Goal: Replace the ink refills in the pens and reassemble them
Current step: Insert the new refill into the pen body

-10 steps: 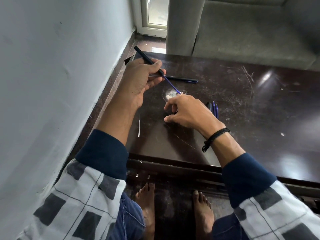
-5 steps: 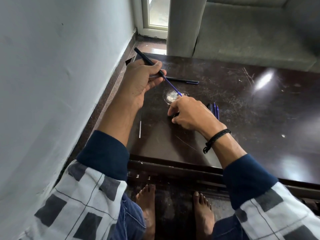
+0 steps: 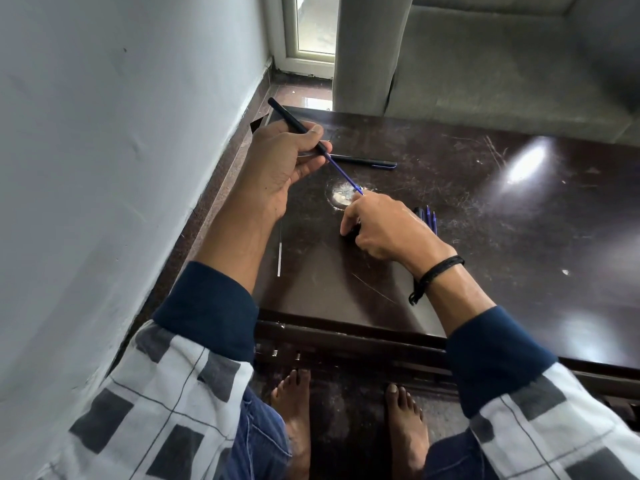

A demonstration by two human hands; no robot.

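Observation:
My left hand [image 3: 280,161] grips a black pen barrel [image 3: 294,123] that slants up to the left over the dark table [image 3: 485,237]. A blue ink refill [image 3: 344,176] sticks out of the barrel's lower end. My right hand [image 3: 384,226] pinches the refill's free tip, with a small dark piece half hidden under its fingers. A second black pen [image 3: 367,162] lies flat beyond my left hand. Two blue refills [image 3: 431,221] and a black part lie just right of my right hand. A thin pale refill [image 3: 280,252] lies by my left forearm.
A white wall [image 3: 104,168] runs close along the table's left side. A grey sofa [image 3: 502,64] stands behind the table. My bare feet [image 3: 294,403] are on the floor below the table's front edge [image 3: 346,337]. A pale scuffed patch [image 3: 341,195] marks the tabletop.
Both hands kept their hold on the barrel and the refill and shifted only slightly. The view drifted a little.

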